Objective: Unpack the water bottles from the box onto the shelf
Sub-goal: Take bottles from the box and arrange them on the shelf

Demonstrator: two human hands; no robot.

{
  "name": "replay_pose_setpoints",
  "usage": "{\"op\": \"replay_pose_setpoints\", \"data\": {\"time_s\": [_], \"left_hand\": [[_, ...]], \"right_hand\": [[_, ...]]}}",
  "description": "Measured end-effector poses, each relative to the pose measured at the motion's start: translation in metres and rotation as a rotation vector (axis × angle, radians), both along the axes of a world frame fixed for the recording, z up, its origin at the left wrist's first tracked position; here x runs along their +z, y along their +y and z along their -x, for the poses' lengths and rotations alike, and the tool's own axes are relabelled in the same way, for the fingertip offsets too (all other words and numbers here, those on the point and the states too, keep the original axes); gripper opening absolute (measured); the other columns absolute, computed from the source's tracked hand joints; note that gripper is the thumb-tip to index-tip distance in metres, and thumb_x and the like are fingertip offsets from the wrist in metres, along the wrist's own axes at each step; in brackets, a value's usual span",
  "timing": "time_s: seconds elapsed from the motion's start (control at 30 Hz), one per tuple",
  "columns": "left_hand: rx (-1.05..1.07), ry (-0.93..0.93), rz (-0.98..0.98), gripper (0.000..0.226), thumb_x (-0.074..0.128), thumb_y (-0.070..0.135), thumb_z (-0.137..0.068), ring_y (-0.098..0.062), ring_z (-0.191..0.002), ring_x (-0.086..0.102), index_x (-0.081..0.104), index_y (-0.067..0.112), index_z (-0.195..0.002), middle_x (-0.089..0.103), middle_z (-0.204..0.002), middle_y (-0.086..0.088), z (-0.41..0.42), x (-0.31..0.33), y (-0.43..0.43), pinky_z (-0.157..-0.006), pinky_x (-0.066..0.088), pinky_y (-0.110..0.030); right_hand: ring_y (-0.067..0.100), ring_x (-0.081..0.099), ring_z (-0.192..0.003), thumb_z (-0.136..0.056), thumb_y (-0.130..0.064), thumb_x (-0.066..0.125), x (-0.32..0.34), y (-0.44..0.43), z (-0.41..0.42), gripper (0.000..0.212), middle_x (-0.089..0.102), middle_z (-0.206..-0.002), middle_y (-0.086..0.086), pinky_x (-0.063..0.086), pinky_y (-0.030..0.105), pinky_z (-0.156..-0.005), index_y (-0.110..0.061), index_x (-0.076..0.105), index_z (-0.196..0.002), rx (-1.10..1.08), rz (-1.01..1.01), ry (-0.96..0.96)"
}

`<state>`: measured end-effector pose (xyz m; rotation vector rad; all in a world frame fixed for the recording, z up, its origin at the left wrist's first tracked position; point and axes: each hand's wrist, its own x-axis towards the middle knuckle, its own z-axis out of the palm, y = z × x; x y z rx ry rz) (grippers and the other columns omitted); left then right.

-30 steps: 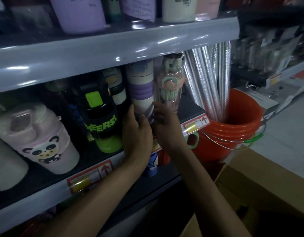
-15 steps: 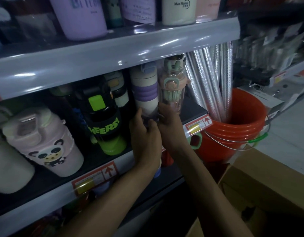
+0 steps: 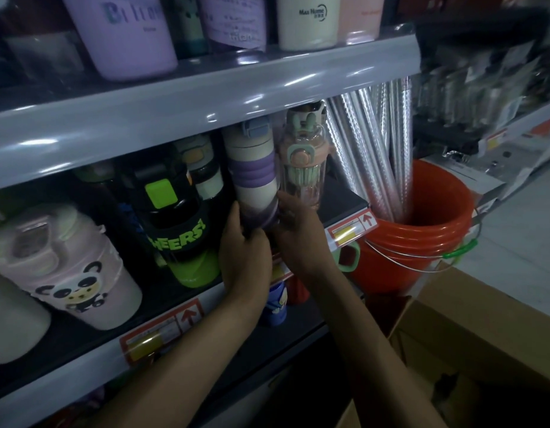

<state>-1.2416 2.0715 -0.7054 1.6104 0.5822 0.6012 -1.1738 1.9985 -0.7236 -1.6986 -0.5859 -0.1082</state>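
My left hand and right hand hide the base of the white-and-purple banded bottle. Hanging packets blurred, possibly hardware. Brown cardboard box cut off by the lower right edges.

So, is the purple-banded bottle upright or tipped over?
Upright: the purple-banded bottle stands cap up, left hand and right hand gripping its lower end. Whether its base rests on the shelf is hidden.

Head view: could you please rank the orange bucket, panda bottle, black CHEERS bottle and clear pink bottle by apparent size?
1. Largest: orange bucket and panda bottle; they look alike, and the bottle sits nearer the camera, so I won't rank them.
2. Next: black CHEERS bottle.
3. Smallest: clear pink bottle.
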Motion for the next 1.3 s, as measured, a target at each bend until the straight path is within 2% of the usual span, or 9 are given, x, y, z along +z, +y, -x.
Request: {"op": "replay_pose_setpoints", "data": {"time_s": [0.2,0.5,0.63,0.7,0.83,0.93,1.07,1.2,1.3], "left_hand": [[-0.021,0.041,-0.056,0.083,0.041,0.022,-0.068,-0.017,-0.133,0.056,0.046,0.035,-0.15,0.058,-0.146,0.007,0.0,-0.004,-0.002,-0.112,0.046,-0.049],[-0.036,0.019,-0.075,0.077,0.044,0.018,-0.072,-0.014,-0.128,0.059,0.049,0.031,-0.148,0.062,-0.14,0.005,0.003,0.001,-0.005,-0.109,0.048,-0.046],[-0.013,-0.001,-0.039,0.056,0.048,-0.001,-0.091,-0.011,-0.117,0.061,0.054,0.022,-0.141,0.062,-0.134,0.001,0.008,0.005,-0.005,-0.1,0.05,-0.033],[-0.007,-0.035,-0.093,0.047,0.049,-0.004,-0.091,-0.01,-0.11,0.063,0.059,0.023,-0.128,0.064,-0.123,0.003,0.011,0.005,-0.007,-0.094,0.05,-0.029],[-0.149,-0.035,-0.157,0.052,0.048,-0.007,-0.09,0.007,-0.106,0.063,0.06,0.033,-0.121,0.065,-0.114,0.018,0.008,0.009,-0.017,-0.089,0.048,-0.011],[-0.23,-0.009,-0.163,0.059,0.048,-0.006,-0.09,0.007,-0.115,0.059,0.058,0.032,-0.133,0.063,-0.12,0.023,0.0,0.006,-0.026,-0.098,0.047,-0.018],[-0.257,0.041,-0.199,0.072,0.048,0.007,-0.084,-0.006,-0.133,0.054,0.047,0.041,-0.147,0.059,-0.144,0.009,-0.011,0.001,-0.035,-0.113,0.045,-0.039],[-0.237,0.113,-0.217,0.084,0.052,-0.005,-0.087,-0.012,-0.14,0.048,0.03,0.036,-0.158,0.052,-0.152,0.001,-0.021,0.0,-0.04,-0.111,0.037,-0.023],[-0.235,0.145,-0.243,0.083,0.057,-0.002,-0.09,-0.014,-0.14,0.049,0.027,0.032,-0.159,0.052,-0.152,0.001,-0.025,-0.003,-0.039,-0.103,0.033,-0.017]], "right_hand": [[0.008,0.067,-0.112,-0.086,-0.002,0.061,-0.002,0.0,-0.001,0.051,0.074,-0.116,-0.01,0.056,0.046,-0.092,-0.03,0.065,-0.128,-0.021,0.04,0.026],[0.013,0.068,-0.11,-0.087,0.003,0.057,0.003,0.003,0.003,0.045,0.074,-0.113,-0.006,0.056,0.048,-0.092,-0.026,0.068,-0.12,-0.039,0.031,0.06],[0.011,0.07,-0.093,-0.088,0.004,0.054,0.011,-0.008,0.01,0.035,0.075,-0.098,-0.005,0.059,0.045,-0.081,-0.017,0.073,-0.108,-0.107,-0.007,0.091],[0.006,0.068,-0.092,-0.085,0.007,0.053,0.015,-0.017,0.012,0.037,0.072,-0.095,-0.011,0.059,0.038,-0.085,-0.015,0.072,-0.108,-0.238,-0.095,0.181],[0.003,0.066,-0.093,-0.083,0.007,0.054,0.018,-0.033,0.005,0.04,0.071,-0.101,-0.005,0.056,0.029,-0.083,-0.012,0.069,-0.115,-0.382,-0.147,0.2],[0.006,0.068,-0.098,-0.087,0.003,0.059,0.018,-0.038,0.003,0.042,0.072,-0.111,0.0,0.058,0.033,-0.089,-0.01,0.066,-0.125,-0.371,-0.141,0.177],[0.005,0.069,-0.103,-0.083,0.005,0.061,0.017,-0.04,0.006,0.048,0.073,-0.114,-0.003,0.058,0.036,-0.091,-0.012,0.065,-0.128,-0.328,-0.124,0.131],[0.002,0.069,-0.101,-0.08,0.013,0.056,0.013,-0.043,0.003,0.053,0.074,-0.11,-0.006,0.058,0.029,-0.09,-0.011,0.066,-0.127,-0.301,-0.134,0.14],[0.013,0.072,-0.104,-0.078,0.011,0.051,0.01,-0.042,0.0,0.056,0.075,-0.111,0.0,0.058,0.044,-0.093,-0.011,0.065,-0.127,-0.278,-0.165,0.209]]}}
